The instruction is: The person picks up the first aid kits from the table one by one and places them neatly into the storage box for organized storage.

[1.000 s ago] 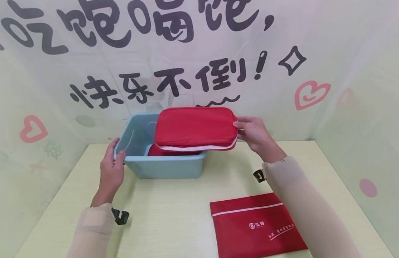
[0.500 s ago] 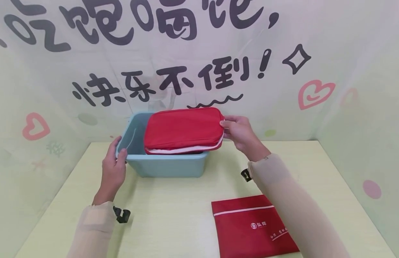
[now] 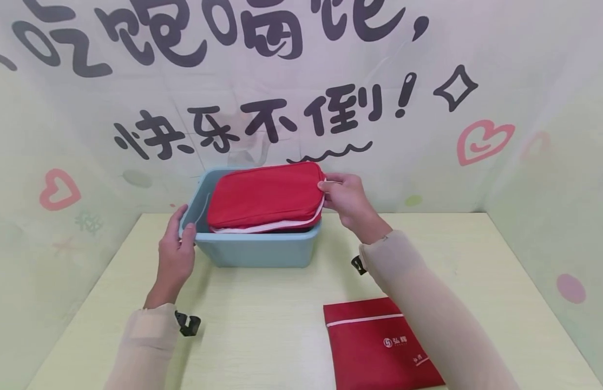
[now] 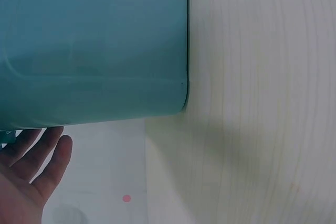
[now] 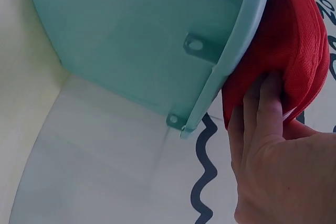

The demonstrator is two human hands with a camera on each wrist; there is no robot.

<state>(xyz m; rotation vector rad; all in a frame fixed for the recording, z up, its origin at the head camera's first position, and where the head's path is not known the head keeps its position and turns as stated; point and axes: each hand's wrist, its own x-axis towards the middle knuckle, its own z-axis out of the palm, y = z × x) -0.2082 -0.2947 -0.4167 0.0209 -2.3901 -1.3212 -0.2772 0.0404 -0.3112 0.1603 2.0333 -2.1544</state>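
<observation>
A red zip pouch (image 3: 264, 196) with a white zip along its front edge lies tilted over the mouth of a light blue plastic bin (image 3: 257, 252). Its left end sits inside the rim, and its right end is higher. My right hand (image 3: 347, 200) pinches that right end, thumb on top and fingers beneath; the right wrist view shows the fingers under the red fabric (image 5: 283, 40). My left hand (image 3: 177, 254) grips the bin's left rim, thumb over the front corner. In the left wrist view its fingers (image 4: 55, 166) lie against the bin's outer wall (image 4: 100, 40).
A flat dark red pouch (image 3: 365, 352) with a white stripe and white print lies at the table's front right, partly behind the right sleeve (image 3: 428, 303). The bin stands on the pale table (image 3: 262, 325) near the printed back wall (image 3: 404, 43).
My right hand has moved left with the red zip pouch, bringing it further over the bin and lower at its left end. My left hand keeps its grip on the rim.
</observation>
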